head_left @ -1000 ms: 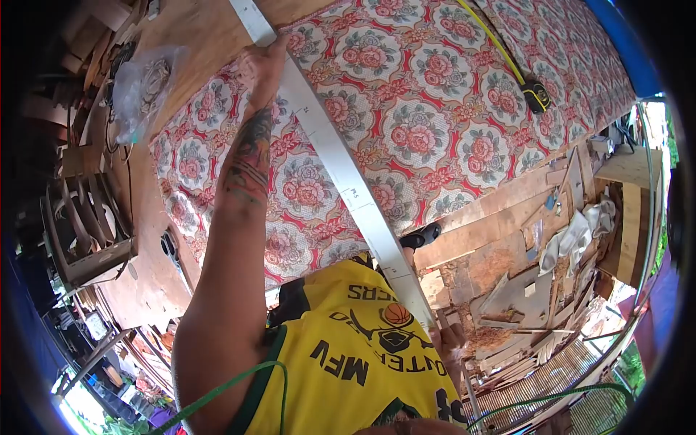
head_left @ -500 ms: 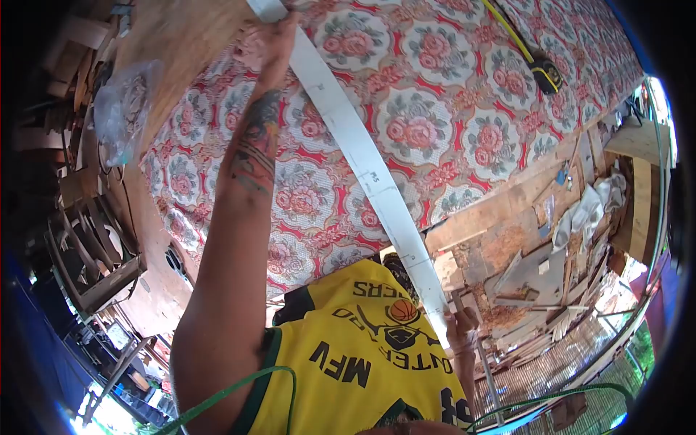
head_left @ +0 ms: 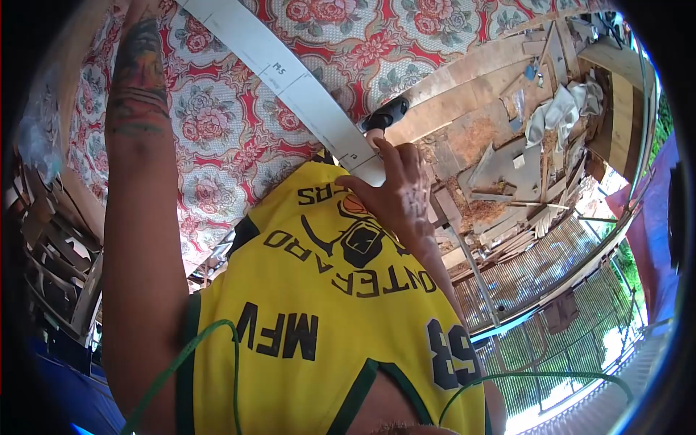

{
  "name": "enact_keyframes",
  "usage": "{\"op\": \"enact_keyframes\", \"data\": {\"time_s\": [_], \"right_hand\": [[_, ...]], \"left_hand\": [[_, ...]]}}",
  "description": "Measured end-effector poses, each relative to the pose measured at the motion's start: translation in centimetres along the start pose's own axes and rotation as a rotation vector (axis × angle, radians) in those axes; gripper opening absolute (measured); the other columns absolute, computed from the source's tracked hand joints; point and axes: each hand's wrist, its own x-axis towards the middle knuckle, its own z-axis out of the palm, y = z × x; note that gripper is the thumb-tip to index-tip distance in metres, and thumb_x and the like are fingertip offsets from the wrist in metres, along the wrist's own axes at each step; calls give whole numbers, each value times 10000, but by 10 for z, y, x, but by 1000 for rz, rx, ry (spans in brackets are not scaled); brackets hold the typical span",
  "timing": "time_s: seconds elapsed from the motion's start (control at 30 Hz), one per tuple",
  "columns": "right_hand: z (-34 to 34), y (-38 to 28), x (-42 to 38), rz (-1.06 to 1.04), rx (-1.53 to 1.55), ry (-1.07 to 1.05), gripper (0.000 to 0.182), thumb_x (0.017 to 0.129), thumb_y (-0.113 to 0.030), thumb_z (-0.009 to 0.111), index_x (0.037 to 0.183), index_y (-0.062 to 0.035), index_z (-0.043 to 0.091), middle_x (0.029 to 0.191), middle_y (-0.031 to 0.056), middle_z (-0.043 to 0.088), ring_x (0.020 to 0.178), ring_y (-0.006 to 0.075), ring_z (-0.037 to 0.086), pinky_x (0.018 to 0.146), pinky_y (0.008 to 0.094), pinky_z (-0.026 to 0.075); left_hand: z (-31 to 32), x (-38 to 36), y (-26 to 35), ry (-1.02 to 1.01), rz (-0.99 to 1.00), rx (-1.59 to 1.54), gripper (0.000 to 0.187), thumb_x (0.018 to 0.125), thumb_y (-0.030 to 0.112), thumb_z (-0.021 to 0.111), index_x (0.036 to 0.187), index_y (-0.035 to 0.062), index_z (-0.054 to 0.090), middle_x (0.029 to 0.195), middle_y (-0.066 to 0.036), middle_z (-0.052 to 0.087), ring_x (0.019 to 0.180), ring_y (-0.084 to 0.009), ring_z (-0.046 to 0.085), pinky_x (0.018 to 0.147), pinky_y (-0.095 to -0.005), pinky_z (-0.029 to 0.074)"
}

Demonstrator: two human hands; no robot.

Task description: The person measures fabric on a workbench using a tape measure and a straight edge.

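A long white strip (head_left: 279, 76) with pencil marks and "14.5" on it lies slantwise over the red and white floral cloth (head_left: 206, 119). My right hand (head_left: 402, 185) grips its near end, thumb on one side and fingers on the other, in front of my yellow shirt (head_left: 290, 290). My tattooed left arm reaches to the top left. Only a bit of my left hand (head_left: 145, 7) shows there, beside the strip's far part. Its fingers are cut off by the frame edge.
A black object (head_left: 391, 112) is just beyond my right hand at the cloth's edge. Wood scraps (head_left: 515, 167) and a crumpled white cloth (head_left: 562, 112) lie at right. Clear plastic (head_left: 43, 138) is at far left. Green cords (head_left: 536, 375) hang near my chest.
The view has shifted down toward my chest. The strip's near end and my right hand appear higher and nearer the middle. My left hand has mostly left the frame; the tape measure is out of view.
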Motion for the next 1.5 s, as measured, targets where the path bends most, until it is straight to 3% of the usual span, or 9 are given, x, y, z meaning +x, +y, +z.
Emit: {"op": "enact_keyframes", "data": {"time_s": [0.07,0.2,0.83,1.03,1.17,1.23,1.33,1.47,1.5], "right_hand": [[10,4,1,-16,126,-7,650,665,-362,889,1111,22,613,962,166,545,896,349,573,725,454,514],[7,9,5,-92,79,31,525,665,-287,873,1026,13,637,940,143,550,845,330,594,708,435,527],[4,18,7,-101,32,63,516,679,-321,870,1009,0,638,932,123,543,826,304,618,633,401,545],[-1,10,16,-80,79,106,629,693,-375,869,1146,-11,626,929,119,530,841,311,564,705,420,504],[9,-11,45,-153,59,190,801,724,-452,834,1337,-14,562,857,109,480,787,301,511,684,424,463],[22,-11,49,-220,67,230,722,751,-412,824,1266,30,575,855,119,479,788,322,505,690,437,464],[27,-11,49,-210,58,219,659,753,-373,828,1213,31,583,905,148,508,813,336,516,704,451,470],[31,-7,48,-217,63,216,653,746,-365,837,1203,31,591,910,150,511,829,344,532,714,463,479],[32,-6,48,-213,58,210,653,742,-366,843,1196,32,597,913,151,514,833,346,539,713,465,484]], "left_hand": [[0,-1,0,-7,-3,3,835,630,698,755,982,-57,701,991,-194,710,941,-318,685,817,-443,521],[-1,-1,0,-16,-12,3,841,628,706,753,982,-55,696,998,-193,706,946,-318,681,823,-446,518],[-4,-1,3,-47,-39,-5,869,620,745,739,984,-42,674,1033,-187,685,970,-320,664,849,-462,500],[-10,8,11,-53,-37,-19,878,617,757,734,985,-38,667,1044,-186,678,977,-321,658,857,-467,495],[-20,24,30,-31,-113,-26,884,615,765,732,985,-35,663,1052,-185,674,982,-322,655,863,-470,491],[-16,22,35,3,-161,-27,887,614,769,730,985,-34,660,1056,-184,672,985,-322,653,866,-472,490],[-8,17,33,243,-4,-57,908,644,691,776,1073,-100,649,1032,-207,707,1007,-306,676,860,-417,524],[-19,15,39,193,-95,-148,840,680,674,771,1097,-48,673,1042,-190,714,1021,-308,675,911,-413,500],[-19,20,37,152,-105,-159,917,655,719,754,1137,-50,624,1086,-195,686,1068,-322,633,960,-464,442]]}}
